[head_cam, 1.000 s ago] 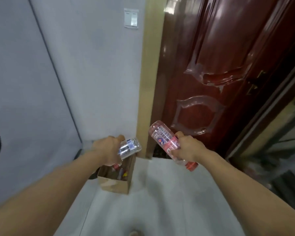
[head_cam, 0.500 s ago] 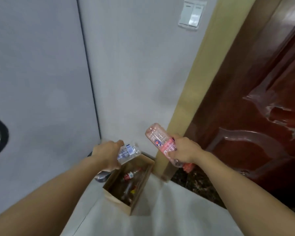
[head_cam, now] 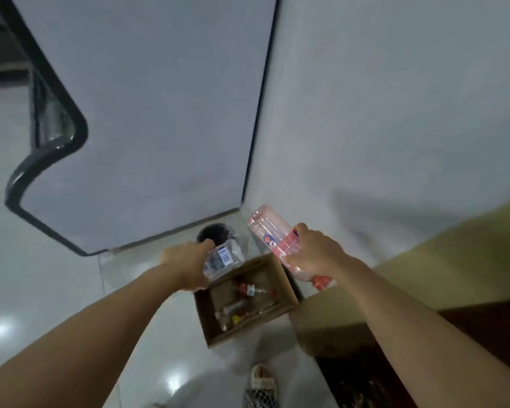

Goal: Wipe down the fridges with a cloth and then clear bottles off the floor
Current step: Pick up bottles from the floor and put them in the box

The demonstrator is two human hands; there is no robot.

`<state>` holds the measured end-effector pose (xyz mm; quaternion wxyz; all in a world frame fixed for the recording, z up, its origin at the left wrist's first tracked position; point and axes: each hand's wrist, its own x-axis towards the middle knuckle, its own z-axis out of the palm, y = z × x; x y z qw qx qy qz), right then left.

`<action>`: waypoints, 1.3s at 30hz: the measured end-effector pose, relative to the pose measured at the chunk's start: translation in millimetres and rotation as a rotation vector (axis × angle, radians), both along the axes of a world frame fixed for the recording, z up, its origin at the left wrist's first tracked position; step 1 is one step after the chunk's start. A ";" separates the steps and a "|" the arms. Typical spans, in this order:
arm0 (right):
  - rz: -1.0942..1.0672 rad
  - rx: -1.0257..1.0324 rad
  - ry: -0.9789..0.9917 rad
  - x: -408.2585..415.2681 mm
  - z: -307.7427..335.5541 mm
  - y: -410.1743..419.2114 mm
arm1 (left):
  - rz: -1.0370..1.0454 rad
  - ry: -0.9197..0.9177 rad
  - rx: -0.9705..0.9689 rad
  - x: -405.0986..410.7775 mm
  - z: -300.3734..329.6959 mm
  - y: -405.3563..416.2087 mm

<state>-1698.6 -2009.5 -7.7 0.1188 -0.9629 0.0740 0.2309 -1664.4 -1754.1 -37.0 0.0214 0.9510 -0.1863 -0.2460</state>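
My left hand (head_cam: 187,265) grips a clear plastic bottle (head_cam: 225,257) with a blue and white label, held just over the near-left edge of an open cardboard box (head_cam: 286,293) on the floor. My right hand (head_cam: 315,254) grips a larger pink-tinted bottle (head_cam: 270,235) with a red label, tilted with its base up and to the left, above the box's right side. Several empty bottles (head_cam: 242,304) lie inside the box. The grey side of a fridge (head_cam: 147,119) fills the upper left.
A black round bin (head_cam: 215,232) stands behind the box in the corner by the white wall (head_cam: 395,113). A tan door frame (head_cam: 424,275) and dark red door (head_cam: 483,334) are on the right. My shoe (head_cam: 261,384) is on the glossy floor (head_cam: 56,290) below the box.
The view has tipped down and swung left, so the box now lies right under both hands. Both hands keep their bottles and have come nearer the box.
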 end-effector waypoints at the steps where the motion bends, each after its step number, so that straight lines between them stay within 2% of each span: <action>1: 0.039 0.011 0.020 5.9 -10.2 -6.8 | 0.045 0.017 0.002 -6.2 -9.2 -5.7; 10: 0.215 0.047 0.158 36.6 -107.4 -34.8 | 0.235 0.131 0.016 -33.3 -84.4 -40.0; 18: 0.252 0.010 0.200 36.7 -205.5 -45.0 | 0.301 0.222 0.022 -36.6 -189.1 -49.0; 24: 0.264 0.008 0.215 49.0 -313.4 -49.6 | 0.257 0.238 0.027 -28.4 -293.6 -63.9; 29: 0.326 0.012 0.220 66.6 -424.6 -37.7 | 0.268 0.263 0.006 -19.7 -404.4 -78.8; 39: 0.336 -0.031 0.266 81.2 -611.8 -19.1 | 0.174 0.316 0.114 -6.2 -590.3 -90.5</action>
